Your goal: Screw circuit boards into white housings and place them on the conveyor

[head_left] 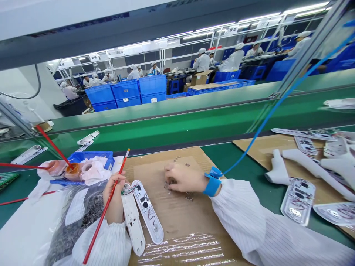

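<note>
Red brush pinched in yr L hand, beside white shells; R hand curls over small metal pcs on cardboard, can't tell if any's held. Prob. pick-up step; next needs one clean pinch.

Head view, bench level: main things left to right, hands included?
Clear bag of small parts → left hand → plain white shell half → wired white shell half → right hand → blue wrist strap → short white casing piece
</note>
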{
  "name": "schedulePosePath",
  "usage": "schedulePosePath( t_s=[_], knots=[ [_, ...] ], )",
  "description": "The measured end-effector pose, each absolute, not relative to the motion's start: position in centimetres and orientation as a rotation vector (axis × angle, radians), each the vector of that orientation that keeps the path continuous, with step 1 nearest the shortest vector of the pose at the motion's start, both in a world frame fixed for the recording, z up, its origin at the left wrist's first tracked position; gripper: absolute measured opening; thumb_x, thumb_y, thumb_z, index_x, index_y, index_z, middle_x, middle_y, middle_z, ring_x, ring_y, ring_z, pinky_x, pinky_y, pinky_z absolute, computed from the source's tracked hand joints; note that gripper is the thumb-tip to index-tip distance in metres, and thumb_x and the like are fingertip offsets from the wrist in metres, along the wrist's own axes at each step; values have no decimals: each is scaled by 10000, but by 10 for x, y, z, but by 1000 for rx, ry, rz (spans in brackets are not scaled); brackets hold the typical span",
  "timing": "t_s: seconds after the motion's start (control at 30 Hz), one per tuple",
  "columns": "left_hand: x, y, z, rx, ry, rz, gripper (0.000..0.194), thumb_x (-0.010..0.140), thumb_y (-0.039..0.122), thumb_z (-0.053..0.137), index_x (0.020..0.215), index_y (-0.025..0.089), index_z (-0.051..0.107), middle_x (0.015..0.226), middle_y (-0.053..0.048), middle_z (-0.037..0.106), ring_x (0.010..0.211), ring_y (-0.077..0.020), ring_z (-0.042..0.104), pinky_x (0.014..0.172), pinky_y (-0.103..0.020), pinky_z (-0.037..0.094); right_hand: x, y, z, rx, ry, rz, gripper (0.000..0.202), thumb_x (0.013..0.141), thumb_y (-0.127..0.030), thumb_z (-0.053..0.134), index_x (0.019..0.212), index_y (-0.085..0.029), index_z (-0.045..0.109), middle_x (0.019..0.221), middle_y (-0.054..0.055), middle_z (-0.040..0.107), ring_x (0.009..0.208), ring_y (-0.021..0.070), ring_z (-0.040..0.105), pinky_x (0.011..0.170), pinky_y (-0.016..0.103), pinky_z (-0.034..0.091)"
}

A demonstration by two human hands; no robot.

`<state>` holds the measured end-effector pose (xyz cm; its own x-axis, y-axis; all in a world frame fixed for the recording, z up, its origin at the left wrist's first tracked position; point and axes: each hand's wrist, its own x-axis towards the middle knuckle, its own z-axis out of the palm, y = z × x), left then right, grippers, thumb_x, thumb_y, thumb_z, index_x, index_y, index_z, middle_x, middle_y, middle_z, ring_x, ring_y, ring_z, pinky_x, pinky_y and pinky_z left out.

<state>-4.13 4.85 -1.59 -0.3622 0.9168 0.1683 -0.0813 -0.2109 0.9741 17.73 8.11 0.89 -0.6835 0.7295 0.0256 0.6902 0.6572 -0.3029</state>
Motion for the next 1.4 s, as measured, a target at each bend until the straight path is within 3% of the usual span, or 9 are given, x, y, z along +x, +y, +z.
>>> schedulePosePath(
  t_s=[0.27,0.53,0.8,0.97,1.1,1.2,1.4],
  knots=[
    [-42,50,-18,1018,1216,1659,56,639,226,568,670,183,549,865,-28,594,589,-122,530,569,-260,408,190,90,10,-1355,-2684,256,236,617,25,433,736,-117,580,839,99,544,799,205,492,660,305,354],
    [-44,51,-21,1016,1240,1646,88,638,247,569,693,182,547,872,-39,604,578,-132,537,571,-273,421,170,82,2,-1354,-2579,359,116,785,-164,441,806,-120,547,868,103,544,792,207,498,689,329,386],
    [-45,52,-24,1027,1260,1642,77,640,255,564,678,192,544,769,-14,601,591,-143,547,566,-264,418,168,86,-10,-1268,-2444,636,100,736,-67,475,698,-143,527,759,47,572,714,143,528,660,257,417],
    [-44,52,-23,1018,1248,1638,71,637,249,562,676,193,543,761,-7,597,559,-127,526,562,-261,412,170,90,-7,-1327,-2259,813,64,747,-96,473,790,-134,501,702,21,605,615,99,562,564,198,441],
    [-43,51,-21,991,1233,1652,79,623,240,573,660,182,535,834,-20,595,560,-115,510,569,-255,405,175,94,-5,-1380,-2204,800,82,768,-121,440,800,-117,515,687,33,589,601,105,541,557,213,429],
    [-42,50,-19,964,1225,1657,88,623,240,577,675,180,537,932,-29,586,549,-101,501,578,-256,401,179,93,1,-1391,-2256,750,98,680,-62,513,751,-119,549,700,34,568,596,115,504,554,228,391],
    [-40,50,-17,954,1209,1663,75,620,229,590,650,178,543,892,-17,579,578,-101,508,577,-239,386,173,87,0,-1362,-2342,729,57,672,-77,546,703,-124,561,752,55,557,644,137,484,581,252,357]
  ],
)
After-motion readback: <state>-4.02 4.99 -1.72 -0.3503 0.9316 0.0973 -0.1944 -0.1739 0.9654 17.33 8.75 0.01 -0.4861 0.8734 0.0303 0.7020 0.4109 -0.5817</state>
